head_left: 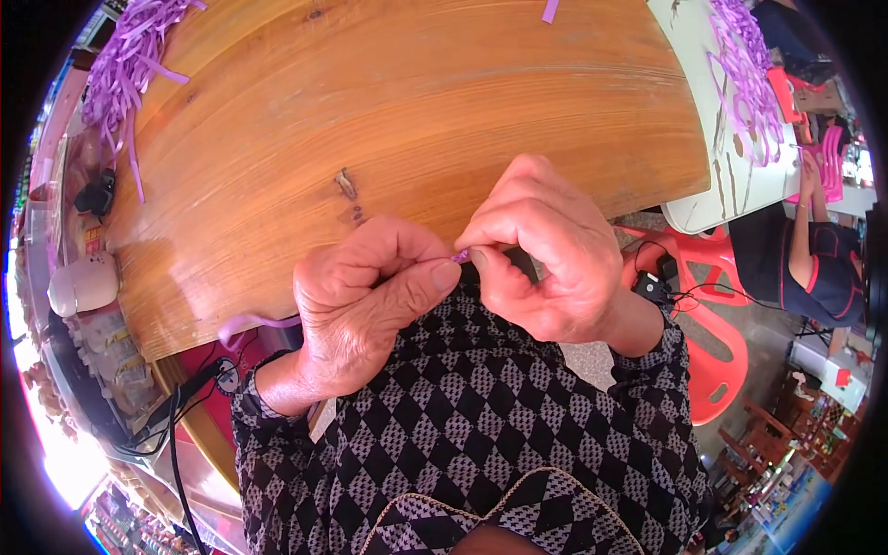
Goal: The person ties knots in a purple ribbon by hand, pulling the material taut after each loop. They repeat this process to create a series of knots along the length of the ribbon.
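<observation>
Just beyond my chest, at the near edge of the wooden table, my two hands meet fingertip to fingertip. Between them shows a tiny bit of purple ribbon (460, 256), twisted or folded small. My left hand (365, 301) pinches it between thumb and forefinger, the other fingers curled in. From the other side, my right hand (555, 259) grips it with thumb and forefinger. Beside my left wrist a loose purple ribbon strip (250, 322) curves over the table edge; whether it joins the held bit is hidden by the hand.
The wooden table (416, 111) carries a heap of purple ribbons (139, 65) at far left. More ribbons (745, 83) lie on a white table (698, 199) at right. A red plastic stool (717, 361) and a seated person (819, 259) are to the right; cables (173, 435) hang left.
</observation>
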Demonstrator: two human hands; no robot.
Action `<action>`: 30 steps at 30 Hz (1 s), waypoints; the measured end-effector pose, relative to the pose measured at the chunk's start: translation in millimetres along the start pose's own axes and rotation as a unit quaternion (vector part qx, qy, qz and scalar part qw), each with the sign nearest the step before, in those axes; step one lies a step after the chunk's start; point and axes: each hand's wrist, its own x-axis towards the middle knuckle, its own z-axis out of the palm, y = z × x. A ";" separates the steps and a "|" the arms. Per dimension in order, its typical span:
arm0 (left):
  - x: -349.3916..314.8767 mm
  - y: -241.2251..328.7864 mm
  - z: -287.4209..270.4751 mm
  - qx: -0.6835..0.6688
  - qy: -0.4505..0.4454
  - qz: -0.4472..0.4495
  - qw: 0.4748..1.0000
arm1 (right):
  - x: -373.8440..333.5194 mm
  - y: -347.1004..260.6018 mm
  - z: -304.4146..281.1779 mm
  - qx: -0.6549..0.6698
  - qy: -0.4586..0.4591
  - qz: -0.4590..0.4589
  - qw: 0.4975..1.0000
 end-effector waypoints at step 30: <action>35.4 31.5 -394.0 -0.109 0.038 0.259 0.959 | 2.1 25.6 -83.7 0.184 0.032 0.345 0.920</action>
